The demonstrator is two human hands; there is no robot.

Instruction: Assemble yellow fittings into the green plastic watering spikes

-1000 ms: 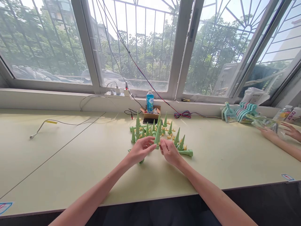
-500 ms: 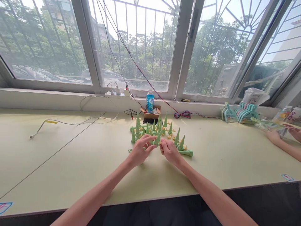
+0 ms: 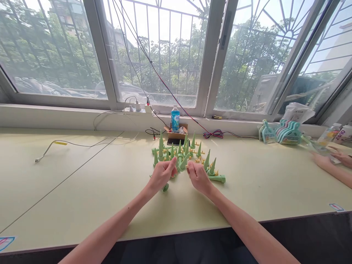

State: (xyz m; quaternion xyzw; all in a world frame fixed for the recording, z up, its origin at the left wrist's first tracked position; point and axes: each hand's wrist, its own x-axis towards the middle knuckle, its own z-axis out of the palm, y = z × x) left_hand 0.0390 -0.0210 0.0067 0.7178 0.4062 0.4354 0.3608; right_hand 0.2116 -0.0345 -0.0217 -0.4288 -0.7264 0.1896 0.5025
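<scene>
Several green cone-shaped plastic spikes [image 3: 189, 148] stand and lie in a cluster on the pale yellow-green table [image 3: 82, 183], with small yellow pieces [image 3: 198, 160] scattered among them. My left hand [image 3: 162, 175] is closed around a green cone [image 3: 182, 163] that tilts up to the right, and a second green part [image 3: 165, 187] shows below the fist. My right hand [image 3: 197, 176] is closed in a pinch right beside the cone's base, on a small yellow piece that is barely visible. One cone [image 3: 217, 178] lies on its side just right of my right hand.
A water bottle [image 3: 175, 118] and a small cardboard box [image 3: 177, 132] stand behind the cluster by the window. Cables [image 3: 82, 143] run across the left of the table. At the right edge another person's hands [image 3: 334, 163] handle clear packaging near stacked teal items [image 3: 286, 132].
My left hand has curled from an open-fingered touch into a fist around the cone, which has tilted over to the right. The other person's hands have drawn back rightwards.
</scene>
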